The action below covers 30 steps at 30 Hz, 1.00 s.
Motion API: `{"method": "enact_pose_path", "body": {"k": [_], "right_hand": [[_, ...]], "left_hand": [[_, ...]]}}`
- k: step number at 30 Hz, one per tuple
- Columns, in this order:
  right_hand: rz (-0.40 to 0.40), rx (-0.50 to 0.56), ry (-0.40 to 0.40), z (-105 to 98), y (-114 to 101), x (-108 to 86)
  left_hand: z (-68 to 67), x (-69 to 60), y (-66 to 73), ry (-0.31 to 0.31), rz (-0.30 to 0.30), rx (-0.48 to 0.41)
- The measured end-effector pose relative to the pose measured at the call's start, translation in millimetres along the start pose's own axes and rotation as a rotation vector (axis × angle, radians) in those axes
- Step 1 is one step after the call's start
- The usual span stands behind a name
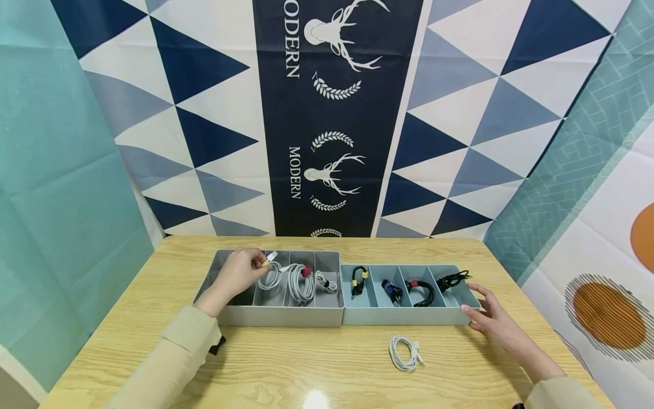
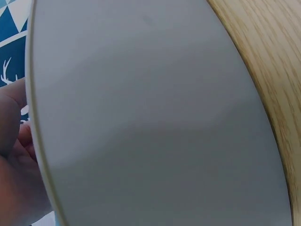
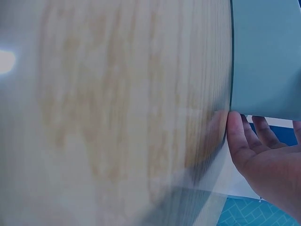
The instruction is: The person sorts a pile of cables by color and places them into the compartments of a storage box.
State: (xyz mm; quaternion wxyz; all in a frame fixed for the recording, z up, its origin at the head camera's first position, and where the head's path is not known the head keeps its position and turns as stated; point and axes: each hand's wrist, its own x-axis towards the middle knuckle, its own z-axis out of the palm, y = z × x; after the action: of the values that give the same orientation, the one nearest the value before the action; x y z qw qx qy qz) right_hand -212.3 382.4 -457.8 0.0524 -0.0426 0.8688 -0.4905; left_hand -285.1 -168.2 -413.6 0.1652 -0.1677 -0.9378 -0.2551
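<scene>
Over the left part of a grey divided box, my left hand pinches a coiled white cable near its yellow tie and white plug. The coil hangs in or just above the second compartment; I cannot tell whether it touches the bottom. In the left wrist view the box's front wall hides most of that hand. My right hand touches the right end of a blue divided box, its fingers spread along the end wall. The right wrist view shows those fingers at the box's lower corner.
More white cables lie in the grey box, one with a red tie. Dark cables sit in the blue box's compartments. Another white coiled cable lies on the wooden table in front. Patterned cloth hangs behind the table.
</scene>
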Motion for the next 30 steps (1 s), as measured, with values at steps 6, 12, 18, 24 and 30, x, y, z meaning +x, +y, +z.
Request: {"method": "enact_pose_path", "body": {"k": [6,12,18,24,30], "right_hand": [[0.01,-0.003,0.004,0.3,-1.0,-0.2],[0.01,0.001,0.008,0.7,-0.5,0.2],[0.015,0.005,0.004,0.2,0.1,-0.4],[0.013,0.026,0.002,-1.1,0.0,0.8],[0.008,0.025,0.002,-0.5,1.3,0.8]], "left_hand": [[2.1,0.7,-3.6,-0.003,0.063,0.016],[6.6,1.9,-5.0,0.01,0.154,0.067],[9.6,3.9,-2.9,-0.055,0.156,0.134],[14.2,4.1,-4.1,-0.072,0.193,0.168],[16.5,5.0,-5.4,-0.073,0.216,0.193]]}}
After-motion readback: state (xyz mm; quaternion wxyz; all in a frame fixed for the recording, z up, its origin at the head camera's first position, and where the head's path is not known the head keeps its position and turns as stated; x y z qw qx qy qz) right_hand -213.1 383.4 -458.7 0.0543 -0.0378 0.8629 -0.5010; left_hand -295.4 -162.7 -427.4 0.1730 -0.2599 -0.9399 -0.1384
